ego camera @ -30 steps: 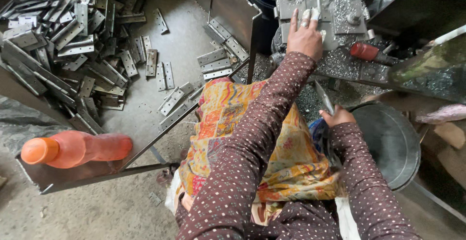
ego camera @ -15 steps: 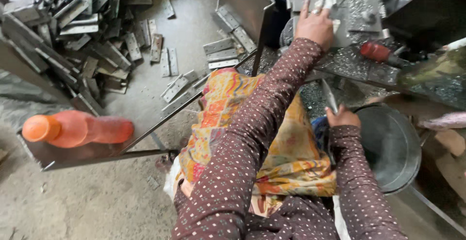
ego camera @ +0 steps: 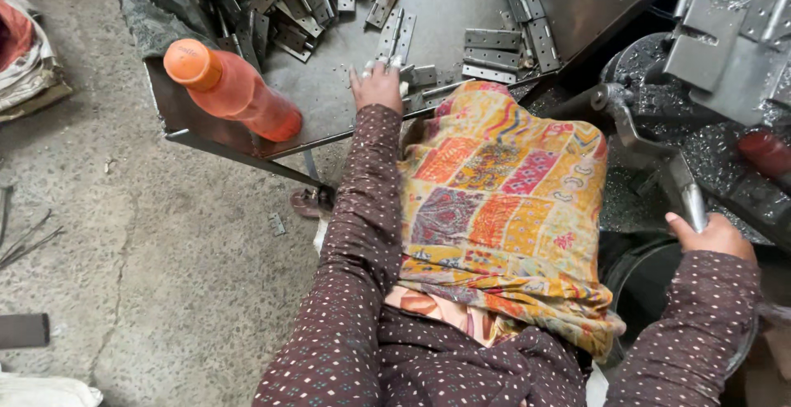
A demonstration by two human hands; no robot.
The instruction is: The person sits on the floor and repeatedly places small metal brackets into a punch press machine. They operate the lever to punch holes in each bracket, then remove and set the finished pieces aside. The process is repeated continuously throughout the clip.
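Observation:
My left hand (ego camera: 377, 86) lies flat on a grey metal tray (ego camera: 329, 102), fingers apart, fingertips touching small steel hinges (ego camera: 395, 40). More hinges (ego camera: 503, 49) lie to its right, and a heap of them (ego camera: 280, 3) sits at the tray's far side. My right hand (ego camera: 710, 236) is closed around the end of a metal lever handle (ego camera: 680, 183) that runs up to a grey press machine (ego camera: 725, 36). A colourful patchwork cloth (ego camera: 503, 201) covers my lap between the two arms.
An orange plastic bottle (ego camera: 235, 90) stands on the tray's near left corner. A dark round basin (ego camera: 647, 279) sits under my right arm. A red part (ego camera: 766, 152) lies on the machine bed. A cloth bundle (ego camera: 25, 44) rests on the concrete floor (ego camera: 165, 250) at the left.
My left hand has left the press machine and swung left and down onto the tray of hinges. My right hand has stayed on the lever. The view has turned left.

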